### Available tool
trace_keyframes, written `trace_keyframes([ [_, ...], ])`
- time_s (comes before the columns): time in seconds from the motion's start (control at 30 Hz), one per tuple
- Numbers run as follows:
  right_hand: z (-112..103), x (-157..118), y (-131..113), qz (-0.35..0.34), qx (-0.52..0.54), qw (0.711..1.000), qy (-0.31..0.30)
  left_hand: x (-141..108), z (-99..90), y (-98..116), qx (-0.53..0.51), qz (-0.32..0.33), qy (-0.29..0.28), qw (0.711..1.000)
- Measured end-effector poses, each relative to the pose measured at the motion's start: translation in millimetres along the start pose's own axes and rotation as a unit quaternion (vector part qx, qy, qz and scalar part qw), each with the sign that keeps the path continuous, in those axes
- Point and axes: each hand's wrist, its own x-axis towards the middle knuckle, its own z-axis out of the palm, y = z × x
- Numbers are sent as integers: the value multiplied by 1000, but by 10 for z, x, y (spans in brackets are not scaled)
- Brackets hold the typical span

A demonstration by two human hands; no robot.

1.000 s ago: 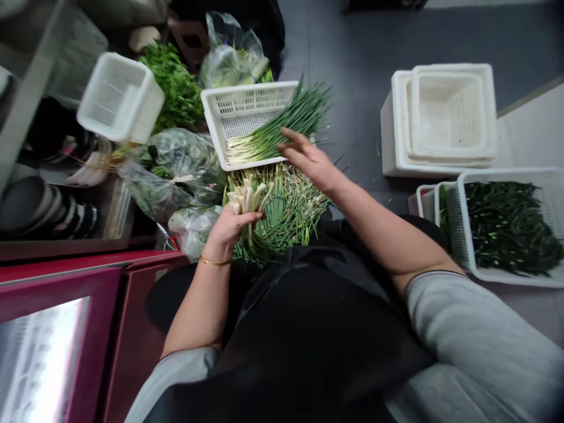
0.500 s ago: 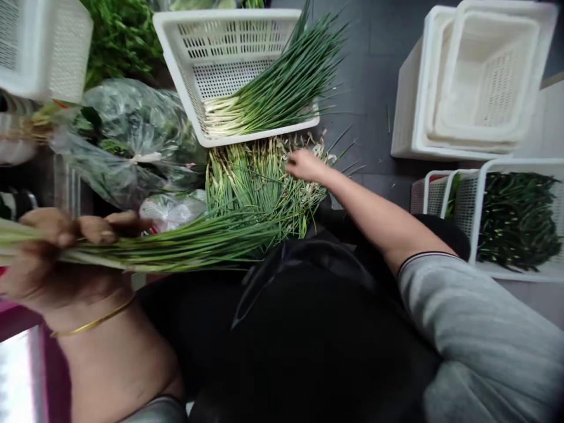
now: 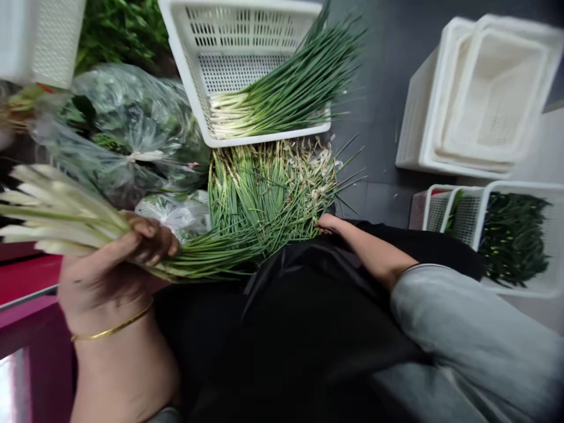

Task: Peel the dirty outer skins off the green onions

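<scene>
My left hand is closed round a bunch of scallions, white ends to the left and green tops trailing right across my lap. At the right lower edge of a pile of untrimmed scallions, my right hand has its fingers curled together. What they hold, if anything, I cannot make out. Dry peelings and loose leaves cover the right side of the pile. Just beyond stands a white plastic basket, in which cleaned scallions lie with their green tops over its right side.
Bagged greens and a smaller plastic bag lie on the left. At the right are stacked white baskets and a basket of dark green peppers or pods. A black apron covers my lap.
My left hand has moved right and its scallions' white ends now show fully. My right hand has come from the pile's top down to its lower right edge.
</scene>
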Motion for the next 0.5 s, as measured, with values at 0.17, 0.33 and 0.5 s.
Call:
trace_keyframes([
  [0.17,-453,-649,105,-23,57,998,-8,-139,66,-117,-19,9,-19,1000],
  [0.33,-340,-1331,200,-182,105,966,148,-178,249,-299,-37,-23,-26,999],
  [0.5,143,-1956,107,-387,-7,880,275,-150,750,-609,-12,-6,-72,997],
])
